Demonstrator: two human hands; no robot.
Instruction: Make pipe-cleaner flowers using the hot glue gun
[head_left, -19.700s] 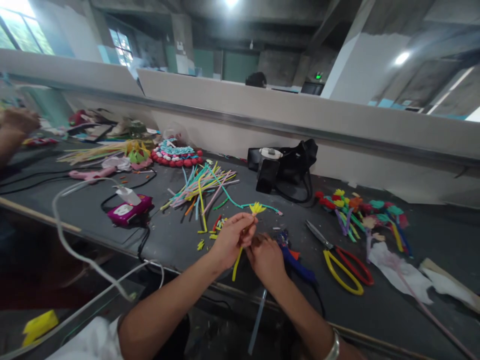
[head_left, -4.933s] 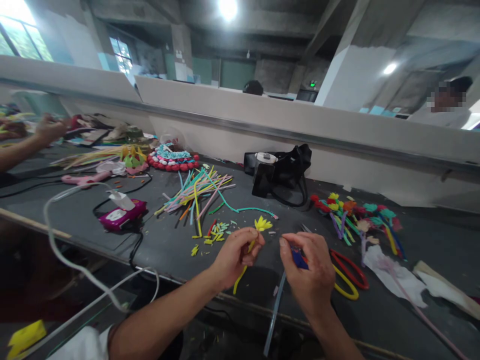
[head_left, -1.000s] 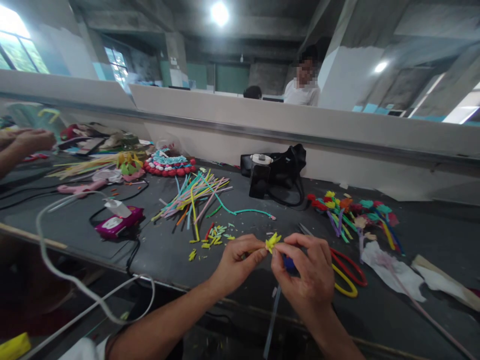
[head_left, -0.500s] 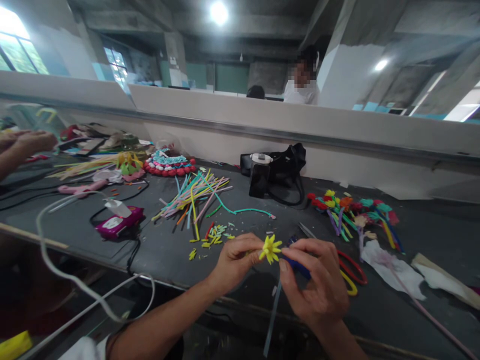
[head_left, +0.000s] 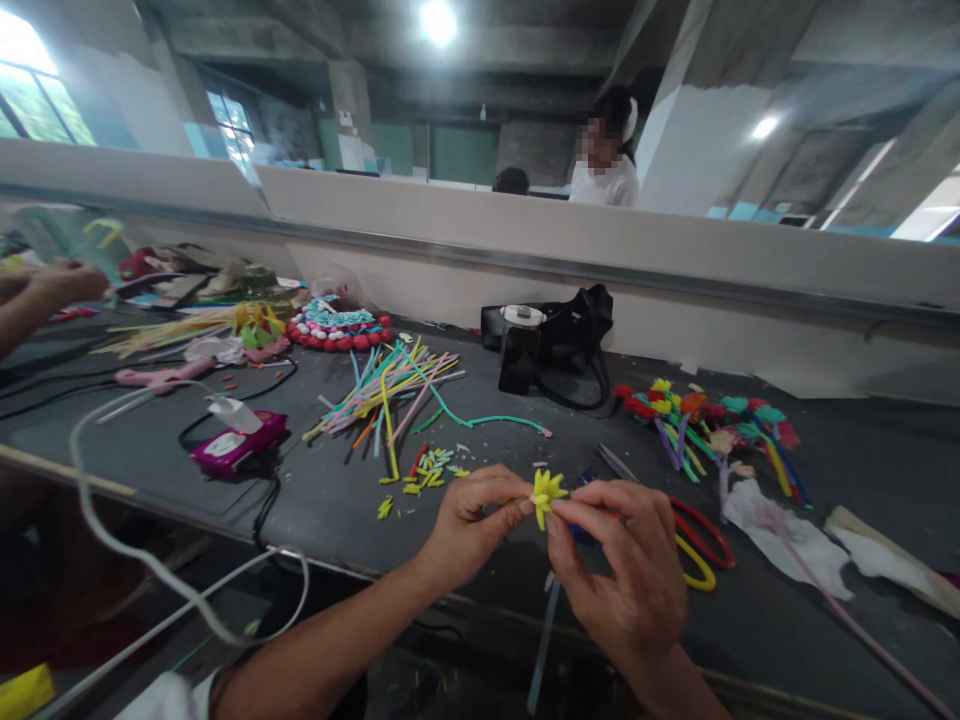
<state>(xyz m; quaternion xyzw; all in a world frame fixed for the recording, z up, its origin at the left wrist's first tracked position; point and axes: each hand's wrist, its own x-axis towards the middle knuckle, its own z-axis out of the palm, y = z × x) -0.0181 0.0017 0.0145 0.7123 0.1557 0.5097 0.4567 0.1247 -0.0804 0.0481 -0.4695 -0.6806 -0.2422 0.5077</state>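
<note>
A small yellow flower (head_left: 546,494) with pointed fuzzy petals is held over the front of the dark table. My left hand (head_left: 480,515) pinches it from the left between thumb and fingers. From the right, the thumb and index finger of my right hand (head_left: 626,560) close on its petals. Behind my right hand lies a blue object (head_left: 585,520), mostly hidden. Scissors with red and yellow handles (head_left: 705,550) rest just right of that hand. Short yellow and green cut pieces (head_left: 431,470) are scattered beyond my left hand.
Coloured pipe cleaners (head_left: 390,395) lie piled at centre-left. A black bag (head_left: 570,335) and black cup (head_left: 519,360) stand at the back. Finished fuzzy flowers (head_left: 697,415) lie at right. A purple power adapter (head_left: 240,445) with cables sits left. Another person's hand (head_left: 71,285) is at far left.
The yellow flower has turned, from facing me to more side-on. My right hand has shifted left, and its fingertips now meet the petals.
</note>
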